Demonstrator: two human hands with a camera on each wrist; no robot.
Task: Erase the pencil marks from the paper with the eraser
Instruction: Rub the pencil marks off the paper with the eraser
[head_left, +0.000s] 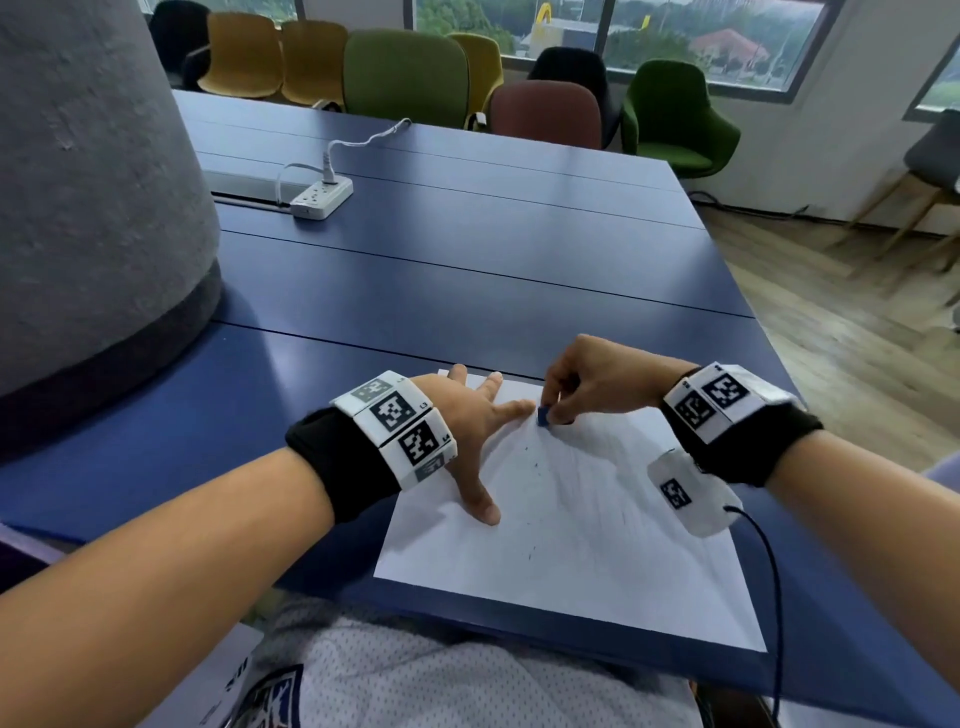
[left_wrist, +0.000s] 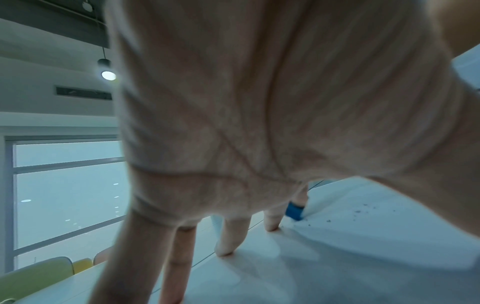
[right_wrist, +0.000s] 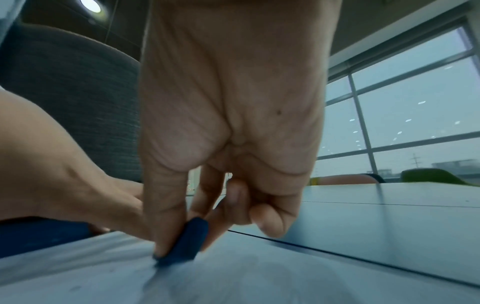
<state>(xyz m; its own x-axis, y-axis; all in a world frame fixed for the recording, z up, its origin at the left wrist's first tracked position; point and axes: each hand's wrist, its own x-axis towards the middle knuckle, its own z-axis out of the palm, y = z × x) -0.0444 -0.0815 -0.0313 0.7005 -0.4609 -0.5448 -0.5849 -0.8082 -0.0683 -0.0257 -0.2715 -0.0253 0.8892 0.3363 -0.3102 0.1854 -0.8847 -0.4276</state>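
A white sheet of paper (head_left: 582, 525) with faint pencil strokes and dark eraser crumbs lies on the blue table (head_left: 467, 249). My right hand (head_left: 558, 410) pinches a small blue eraser (head_left: 543, 417) between thumb and fingers and presses it onto the paper near its far edge. The eraser (right_wrist: 184, 244) touches the sheet (right_wrist: 233, 277) in the right wrist view, and the eraser (left_wrist: 294, 212) shows beyond my index finger in the left wrist view. My left hand (head_left: 478, 431) lies flat with fingers spread, holding down the paper's far left part.
A white power strip (head_left: 321, 197) with its cable sits farther back on the table. A large grey felt-covered object (head_left: 88, 197) stands at the left. Several coloured chairs (head_left: 405, 78) line the table's far side. The table's right edge drops to wooden floor (head_left: 841, 332).
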